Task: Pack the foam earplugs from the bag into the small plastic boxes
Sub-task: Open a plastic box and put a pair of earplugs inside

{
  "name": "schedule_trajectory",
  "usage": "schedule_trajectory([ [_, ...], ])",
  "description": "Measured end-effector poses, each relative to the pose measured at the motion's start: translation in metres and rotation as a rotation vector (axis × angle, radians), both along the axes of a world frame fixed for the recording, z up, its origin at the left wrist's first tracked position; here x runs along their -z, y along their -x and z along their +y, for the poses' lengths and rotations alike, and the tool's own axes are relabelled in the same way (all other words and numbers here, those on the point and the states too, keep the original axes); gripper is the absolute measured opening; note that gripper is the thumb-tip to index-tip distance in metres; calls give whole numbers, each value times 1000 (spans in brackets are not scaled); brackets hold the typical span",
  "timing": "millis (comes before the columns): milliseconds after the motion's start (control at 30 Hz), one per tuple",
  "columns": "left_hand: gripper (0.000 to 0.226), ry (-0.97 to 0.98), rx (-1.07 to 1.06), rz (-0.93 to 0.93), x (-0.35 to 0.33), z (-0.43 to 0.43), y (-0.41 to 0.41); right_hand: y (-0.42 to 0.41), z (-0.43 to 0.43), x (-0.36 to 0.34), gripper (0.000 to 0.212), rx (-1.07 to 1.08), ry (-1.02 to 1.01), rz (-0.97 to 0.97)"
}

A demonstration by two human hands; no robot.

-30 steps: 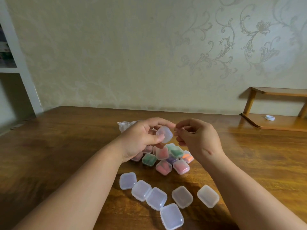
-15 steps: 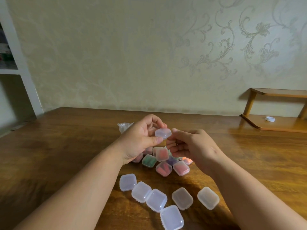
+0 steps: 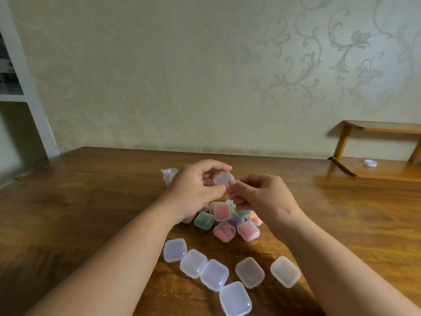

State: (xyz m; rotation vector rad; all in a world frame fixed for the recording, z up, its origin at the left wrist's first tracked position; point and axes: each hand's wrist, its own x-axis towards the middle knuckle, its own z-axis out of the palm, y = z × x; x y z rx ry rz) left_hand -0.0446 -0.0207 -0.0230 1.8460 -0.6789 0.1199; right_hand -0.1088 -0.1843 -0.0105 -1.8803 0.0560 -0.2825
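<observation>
Nearest to the camera, at 6 o'clock from the hands, six empty boxes (image 3: 214,274) of clear plastic, all with lid closed, flat on the wooden table (image 3: 91,201) in a loose cluster, some touching each other, the two at the right a little apart. Just behind them, between the two forearms, a heap of filled boxes (image 3: 224,231), lids closed, with earplugs (image 3: 222,212) inside in red, green, purple and orange; several leaning on each other, partly hidden under the hands. Above this heap, off the table, the left hand (image 3: 196,190) at 9 o'clock and the right hand (image 3: 262,197) at 3 o'clock, meeting at one held box (image 3: 224,179), clear and tilted, contents not possible to tell. Left hand: thumb below, fingers curled over the top, gripping the box. Right hand: fingers curled, tips pinching the right edge of the same box; lid open or closed, cannot tell. Behind the left hand, at 11 o'clock, a corner of the clear bag (image 3: 169,175) on the table, mostly hidden by the hand. Farther, at 2 o'clock, a low wooden shelf (image 3: 382,174) against the wall, with a small white cap (image 3: 370,163) on its lower board. At 10 o'clock, far left, a white bookcase (image 3: 27,87). At 12 o'clock, behind all, pale wallpaper (image 3: 182,76) with a curling flower pattern.
</observation>
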Motion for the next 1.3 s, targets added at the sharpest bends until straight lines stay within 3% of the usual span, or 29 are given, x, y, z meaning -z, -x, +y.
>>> schedule_trajectory([
  [167,44,-53,14,11,-4,-2,3,-1,2,1,18,26,142,-54],
  [300,28,87,1,71,-5,-2,2,-1,0,-1,23,35,-22,24],
  [400,35,159,10,75,-3,-1,-2,1,2,-1,26,-31,-156,86],
  [533,39,108,-8,38,-2,-1,-3,1,1,-2,27,-35,-251,68],
  [700,34,-13,12,-5,-2,1,0,1,2,-1,17,37,-102,23],
  [933,27,-25,-37,-37,0,-1,-2,1,2,-1,14,31,-74,0],
  [1300,34,-86,-66,-96,-3,0,1,2,3,-3,19,20,-26,19],
])
